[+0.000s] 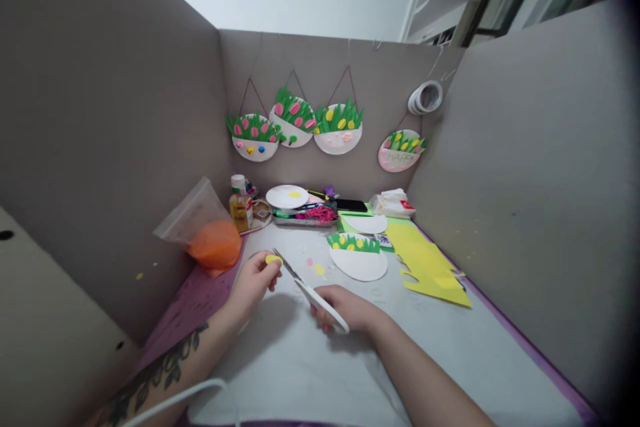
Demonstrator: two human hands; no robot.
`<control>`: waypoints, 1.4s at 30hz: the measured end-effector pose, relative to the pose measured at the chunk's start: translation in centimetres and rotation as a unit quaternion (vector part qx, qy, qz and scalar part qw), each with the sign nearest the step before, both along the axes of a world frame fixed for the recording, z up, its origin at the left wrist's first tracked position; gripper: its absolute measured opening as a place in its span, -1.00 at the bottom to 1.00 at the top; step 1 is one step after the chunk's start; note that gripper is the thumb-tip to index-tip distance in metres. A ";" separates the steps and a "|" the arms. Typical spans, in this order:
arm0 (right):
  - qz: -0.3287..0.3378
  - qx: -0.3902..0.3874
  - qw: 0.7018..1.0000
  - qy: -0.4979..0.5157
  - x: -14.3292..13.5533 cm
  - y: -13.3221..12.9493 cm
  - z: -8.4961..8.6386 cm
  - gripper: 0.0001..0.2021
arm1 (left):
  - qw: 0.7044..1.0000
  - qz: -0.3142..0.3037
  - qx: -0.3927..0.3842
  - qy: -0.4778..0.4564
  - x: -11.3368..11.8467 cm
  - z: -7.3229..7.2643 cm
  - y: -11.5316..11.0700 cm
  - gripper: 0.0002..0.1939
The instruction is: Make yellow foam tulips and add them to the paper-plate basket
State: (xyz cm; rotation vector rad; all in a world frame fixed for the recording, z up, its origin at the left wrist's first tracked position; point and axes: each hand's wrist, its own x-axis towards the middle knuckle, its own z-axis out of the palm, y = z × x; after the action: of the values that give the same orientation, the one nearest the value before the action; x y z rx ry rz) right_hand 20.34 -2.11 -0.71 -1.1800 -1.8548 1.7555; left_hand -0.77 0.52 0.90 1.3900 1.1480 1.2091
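Pinched between the thumb and fingers of my left hand (260, 273) is a small yellow paper piece (273, 259) with a rounded edge. My right hand (340, 307) is closed around the white handles of a pair of scissors (310, 290). Their blades point up and left, with the tips close beside the yellow piece; whether they touch it I cannot tell. Small pink and yellow paper scraps (319, 269) lie on the table beyond the hands. Behind the scissors rests a white paper plate (359, 265) with green paper grass and yellow flowers along its top.
Cut yellow paper (430, 263) lies at the right. Behind are a tray of craft supplies (305, 219), a white plate (280, 196), a glue bottle (241, 208) and a phone (351, 205). An orange-filled bag (215, 243) leans left. Decorated plates (339, 140) hang on the grey back panel (370, 90).
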 end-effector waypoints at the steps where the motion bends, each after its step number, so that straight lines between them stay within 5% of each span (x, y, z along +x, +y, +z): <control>1: -0.001 -0.002 1.000 0.001 0.0 0.0 0.0 -0.83 | 1.000 0.002 0.001 0.001 0.0 0.0 0.0 -0.81; 42: -0.001 -0.013 0.999 0.035 -0.2 0.1 -1.4 -0.85 | 0.999 0.023 0.021 -0.032 0.4 -0.3 -0.4 -0.78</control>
State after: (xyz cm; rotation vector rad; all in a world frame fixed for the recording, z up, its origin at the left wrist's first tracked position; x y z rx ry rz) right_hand 20.12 -2.00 -2.14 -1.1149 -1.7958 1.8020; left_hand -0.40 0.16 0.61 1.3521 1.1202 1.3074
